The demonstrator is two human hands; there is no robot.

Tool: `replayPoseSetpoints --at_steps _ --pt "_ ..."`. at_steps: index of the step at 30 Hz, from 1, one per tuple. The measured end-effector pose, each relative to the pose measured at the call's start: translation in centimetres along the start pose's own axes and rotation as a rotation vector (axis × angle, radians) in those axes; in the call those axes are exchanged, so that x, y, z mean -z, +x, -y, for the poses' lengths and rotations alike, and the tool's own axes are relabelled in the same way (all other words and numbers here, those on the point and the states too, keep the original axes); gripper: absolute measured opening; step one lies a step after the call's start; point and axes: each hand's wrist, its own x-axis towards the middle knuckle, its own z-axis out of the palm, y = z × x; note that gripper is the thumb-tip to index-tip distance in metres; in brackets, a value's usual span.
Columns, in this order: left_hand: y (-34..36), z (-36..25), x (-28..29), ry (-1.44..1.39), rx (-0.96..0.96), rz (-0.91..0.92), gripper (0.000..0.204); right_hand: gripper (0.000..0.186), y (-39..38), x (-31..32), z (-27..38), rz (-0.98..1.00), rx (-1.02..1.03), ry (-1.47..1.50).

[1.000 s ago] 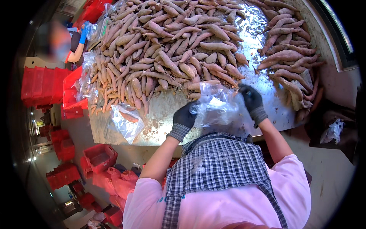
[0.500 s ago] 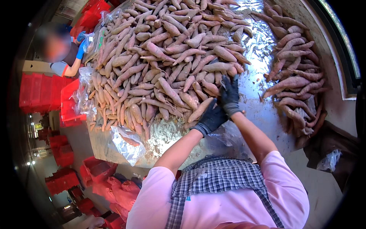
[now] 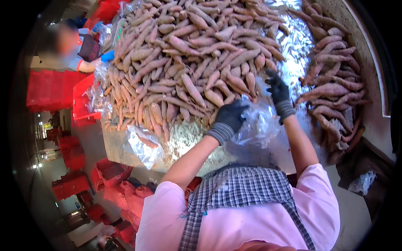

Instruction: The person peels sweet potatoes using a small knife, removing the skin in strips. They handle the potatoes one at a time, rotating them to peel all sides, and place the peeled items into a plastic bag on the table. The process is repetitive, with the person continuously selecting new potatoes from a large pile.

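My left hand (image 3: 230,118), in a dark knitted glove, closes on the edge of a clear plastic bag (image 3: 260,125) that lies puffed and crumpled over the near part of the metal table (image 3: 201,161). My right hand (image 3: 278,90), gloved the same way, is to the right of the bag with its fingers apart, and no object shows in it. Its fingertips are close to the right edge of a big heap of sweet potatoes (image 3: 188,62). A second row of sweet potatoes (image 3: 331,90) lies along the table's right side.
Another clear bag (image 3: 144,144) with a sweet potato inside lies at the table's front left. A co-worker's blue-gloved hand (image 3: 107,56) is at the left edge, near more plastic bags (image 3: 100,90). Red crates (image 3: 50,90) stand at the left. A raised wall (image 3: 372,54) borders the right.
My hands have moved apart: the left now grips the plastic bag, which has been lifted and puffed up, and the right has shifted rightward. The co-worker's arm has moved toward the heap.
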Motion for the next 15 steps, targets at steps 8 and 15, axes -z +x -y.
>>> replayPoseSetpoints --at_steps 8,15 --pt "-3.1 -3.7 8.3 0.036 0.368 -0.045 0.044 0.059 -11.0 0.3 12.4 0.335 0.324 -0.500" --pt "-9.1 -5.2 12.8 -0.140 0.039 -0.621 0.047 0.030 -11.5 2.5 9.2 -0.099 0.746 -0.652"
